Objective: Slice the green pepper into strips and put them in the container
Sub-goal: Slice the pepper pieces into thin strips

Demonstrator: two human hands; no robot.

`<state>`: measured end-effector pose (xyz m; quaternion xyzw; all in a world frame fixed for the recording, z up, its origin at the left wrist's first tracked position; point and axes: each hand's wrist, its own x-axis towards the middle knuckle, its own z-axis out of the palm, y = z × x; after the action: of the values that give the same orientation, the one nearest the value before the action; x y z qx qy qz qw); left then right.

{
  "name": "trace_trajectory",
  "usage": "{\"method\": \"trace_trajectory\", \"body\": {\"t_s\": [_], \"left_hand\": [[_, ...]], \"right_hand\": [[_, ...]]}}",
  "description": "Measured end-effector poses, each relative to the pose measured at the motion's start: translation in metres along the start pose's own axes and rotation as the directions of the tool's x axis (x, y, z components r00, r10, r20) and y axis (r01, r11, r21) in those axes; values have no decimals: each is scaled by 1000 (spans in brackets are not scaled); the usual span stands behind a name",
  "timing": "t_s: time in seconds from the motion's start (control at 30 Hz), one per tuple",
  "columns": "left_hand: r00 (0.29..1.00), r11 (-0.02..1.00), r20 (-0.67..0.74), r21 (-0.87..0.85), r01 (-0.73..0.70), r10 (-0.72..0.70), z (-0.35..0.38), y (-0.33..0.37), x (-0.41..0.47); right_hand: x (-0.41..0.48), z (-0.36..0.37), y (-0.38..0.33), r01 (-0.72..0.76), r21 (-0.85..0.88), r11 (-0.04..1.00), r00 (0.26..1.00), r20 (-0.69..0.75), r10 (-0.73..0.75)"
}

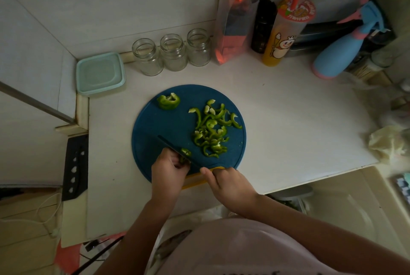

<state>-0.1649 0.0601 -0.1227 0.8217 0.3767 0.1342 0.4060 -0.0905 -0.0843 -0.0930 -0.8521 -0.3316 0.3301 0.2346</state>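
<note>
Slicing a pepper piece (185,153) at the near side of the board (155,119).
Pins the piece under curled fingers of the left hand (169,169); grips the yellow handle of the knife (165,141) in the right hand (228,183), with the dark blade laid across the piece. Leaves a pile of strips (210,132) right of the board's centre, a larger uncut chunk (168,102) at its far left, and the lidded container (99,75) far left by the wall, well apart. Probably light, crisp and curved, with waxy skin apt to slide under the blade: best pinned flat just behind the cut, fingertips tucked. Best gathered afterwards as a loose bunch, pinched gently or scooped, since thin strips likely bend and scatter.
</note>
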Motion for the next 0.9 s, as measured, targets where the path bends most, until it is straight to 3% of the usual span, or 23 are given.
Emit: {"method": "trace_trajectory", "body": {"t_s": [0.3,0.9], "left_hand": [[1000,1000,-25,-17,-1,0,2,2,-1],[1000,999,26,-39,14,-13,-2,-1,2]], "right_hand": [[1,5,4,-33,121,992,999,6,33],[2,6,-5,-27,31,999,1000,-3,27]]}}
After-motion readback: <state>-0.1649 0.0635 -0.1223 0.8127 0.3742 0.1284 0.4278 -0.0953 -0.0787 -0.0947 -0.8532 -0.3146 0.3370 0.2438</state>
